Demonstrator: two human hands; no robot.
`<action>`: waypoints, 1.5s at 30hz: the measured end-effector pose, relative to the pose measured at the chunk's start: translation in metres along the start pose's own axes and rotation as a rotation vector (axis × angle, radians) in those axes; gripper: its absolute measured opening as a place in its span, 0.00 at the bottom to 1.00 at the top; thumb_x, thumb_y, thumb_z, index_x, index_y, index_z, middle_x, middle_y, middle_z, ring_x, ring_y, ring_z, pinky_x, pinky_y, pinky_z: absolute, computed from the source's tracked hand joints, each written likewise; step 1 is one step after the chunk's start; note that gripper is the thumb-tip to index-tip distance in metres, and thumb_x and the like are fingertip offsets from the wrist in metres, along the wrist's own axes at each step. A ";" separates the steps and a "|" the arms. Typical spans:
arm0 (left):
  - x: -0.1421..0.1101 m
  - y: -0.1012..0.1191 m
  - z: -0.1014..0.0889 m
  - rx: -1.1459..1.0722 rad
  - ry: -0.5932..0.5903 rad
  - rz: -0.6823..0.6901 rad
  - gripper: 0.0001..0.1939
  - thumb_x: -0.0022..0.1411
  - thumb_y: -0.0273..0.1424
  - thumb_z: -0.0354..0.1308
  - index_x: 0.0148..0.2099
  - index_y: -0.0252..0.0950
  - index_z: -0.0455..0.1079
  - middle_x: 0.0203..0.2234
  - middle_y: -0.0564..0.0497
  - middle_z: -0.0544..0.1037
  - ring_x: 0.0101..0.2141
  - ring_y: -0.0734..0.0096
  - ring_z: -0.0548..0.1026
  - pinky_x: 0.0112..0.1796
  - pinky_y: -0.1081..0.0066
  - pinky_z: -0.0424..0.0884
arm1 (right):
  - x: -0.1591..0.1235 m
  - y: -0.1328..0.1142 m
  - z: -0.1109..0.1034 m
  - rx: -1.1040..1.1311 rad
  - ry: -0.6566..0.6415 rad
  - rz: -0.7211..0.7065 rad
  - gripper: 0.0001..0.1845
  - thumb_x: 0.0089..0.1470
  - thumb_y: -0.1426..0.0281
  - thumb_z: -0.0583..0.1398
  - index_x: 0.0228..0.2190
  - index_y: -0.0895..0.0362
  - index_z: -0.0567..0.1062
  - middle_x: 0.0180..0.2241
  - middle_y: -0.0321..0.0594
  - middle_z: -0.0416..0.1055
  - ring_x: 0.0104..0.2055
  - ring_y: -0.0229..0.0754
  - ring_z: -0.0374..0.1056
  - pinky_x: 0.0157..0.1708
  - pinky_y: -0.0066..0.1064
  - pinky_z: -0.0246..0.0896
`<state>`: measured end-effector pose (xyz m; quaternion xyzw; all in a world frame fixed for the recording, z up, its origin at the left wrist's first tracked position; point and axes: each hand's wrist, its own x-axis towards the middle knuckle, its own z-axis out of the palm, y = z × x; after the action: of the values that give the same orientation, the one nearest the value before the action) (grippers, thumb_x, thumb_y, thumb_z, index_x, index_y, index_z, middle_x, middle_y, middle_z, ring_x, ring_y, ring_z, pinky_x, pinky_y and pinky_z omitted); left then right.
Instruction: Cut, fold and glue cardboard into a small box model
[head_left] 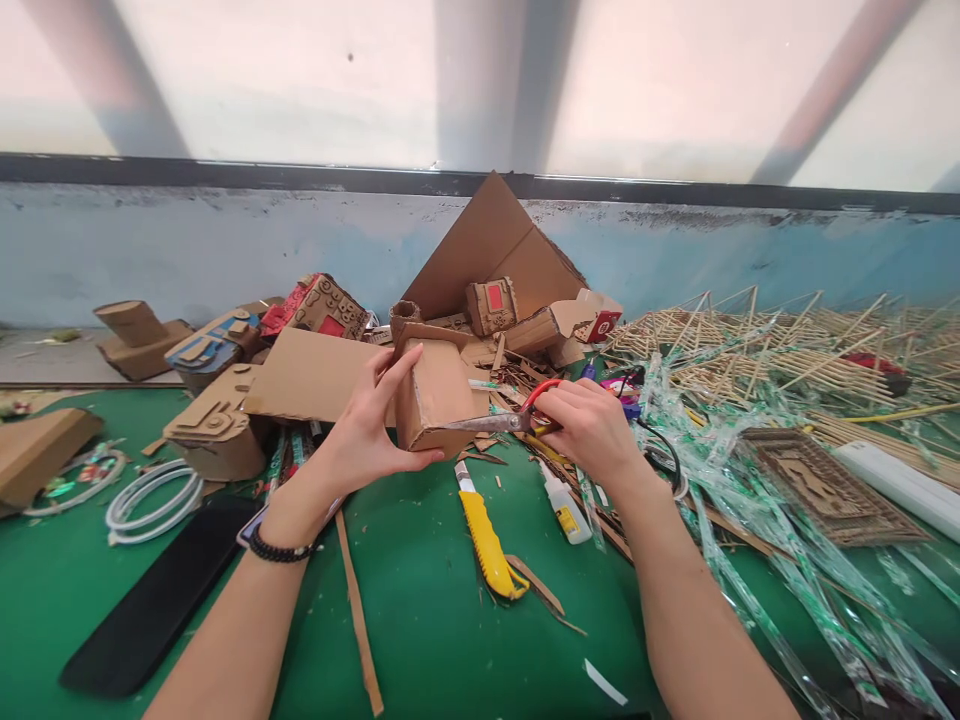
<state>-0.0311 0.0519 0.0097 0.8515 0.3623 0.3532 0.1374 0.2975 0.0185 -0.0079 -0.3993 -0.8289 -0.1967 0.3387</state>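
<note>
My left hand (367,425) grips a small brown cardboard box piece (433,395) from its left side, thumb under its lower edge and fingers over the top. My right hand (589,425) is closed round the red handles of a pair of scissors (495,420). Their metal blades point left and touch the box's right lower part. A black bead bracelet sits on my left wrist.
A yellow utility knife (487,540) and a small glue bottle (564,505) lie on the green table (427,640). Cardboard models and sheets (315,375) pile behind. Bamboo sticks and plastic wrappers (750,420) spread right. White cable coil (150,495) and a black flat object (161,595) lie left.
</note>
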 end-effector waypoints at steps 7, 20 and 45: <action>0.000 0.003 -0.002 0.008 0.059 0.017 0.61 0.55 0.48 0.78 0.81 0.50 0.46 0.74 0.36 0.53 0.76 0.37 0.51 0.71 0.39 0.57 | -0.005 0.005 0.006 0.126 0.092 0.172 0.07 0.65 0.65 0.65 0.36 0.52 0.73 0.32 0.41 0.77 0.34 0.47 0.70 0.34 0.36 0.57; -0.001 0.004 0.002 0.073 0.046 0.044 0.62 0.53 0.43 0.79 0.80 0.54 0.47 0.75 0.38 0.51 0.76 0.34 0.51 0.71 0.38 0.57 | -0.001 0.001 0.009 0.055 -0.038 0.039 0.09 0.58 0.75 0.65 0.39 0.51 0.73 0.38 0.42 0.77 0.43 0.50 0.69 0.44 0.40 0.61; 0.000 0.022 0.045 -0.965 0.267 -0.367 0.54 0.56 0.63 0.68 0.77 0.49 0.55 0.70 0.44 0.70 0.70 0.42 0.67 0.64 0.48 0.74 | 0.014 -0.050 0.036 1.179 0.067 0.936 0.31 0.54 0.37 0.67 0.32 0.53 0.72 0.23 0.32 0.66 0.24 0.39 0.62 0.24 0.32 0.58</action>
<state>0.0120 0.0377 -0.0122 0.5618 0.3160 0.5551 0.5257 0.2370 0.0171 -0.0251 -0.4562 -0.5297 0.4322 0.5696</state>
